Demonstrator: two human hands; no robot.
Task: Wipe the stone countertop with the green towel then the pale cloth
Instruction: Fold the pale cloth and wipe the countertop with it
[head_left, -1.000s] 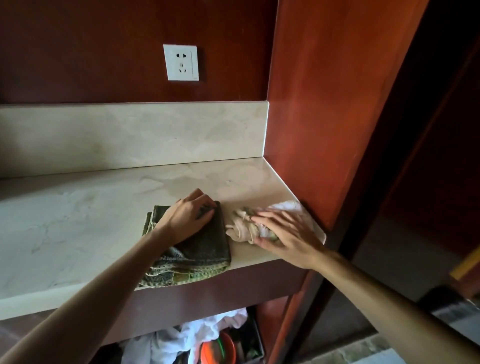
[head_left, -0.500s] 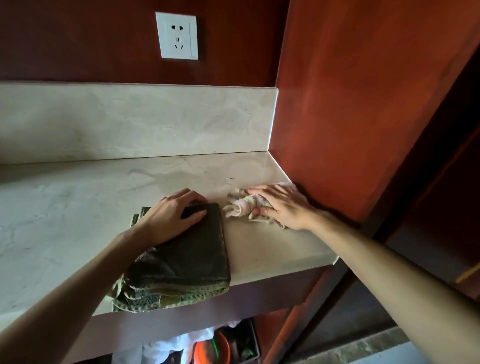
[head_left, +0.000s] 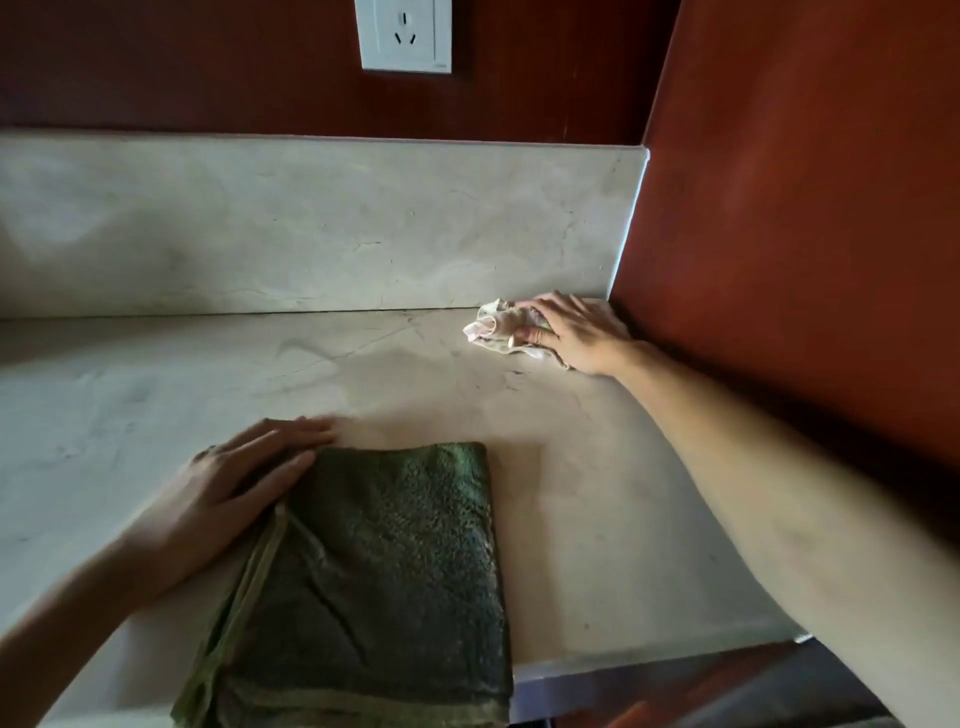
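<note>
A folded green towel (head_left: 384, 582) lies on the pale stone countertop (head_left: 156, 395) near its front edge. My left hand (head_left: 228, 488) rests flat on the towel's left far corner, fingers stretched and partly on the stone. A crumpled pale cloth (head_left: 496, 327) sits in the far right corner, by the stone backsplash. My right hand (head_left: 571, 332) presses down on the cloth, fingers curled over it, beside the red side panel.
A stone backsplash (head_left: 311, 223) runs along the back. A red wooden side panel (head_left: 805, 234) closes the right end. A white wall socket (head_left: 405, 34) sits above on the dark red wall. The counter's front edge (head_left: 649, 660) drops off at lower right.
My right hand has pushed the pale cloth away from the front edge into the far right corner. My left hand has slid to the towel's left far corner.
</note>
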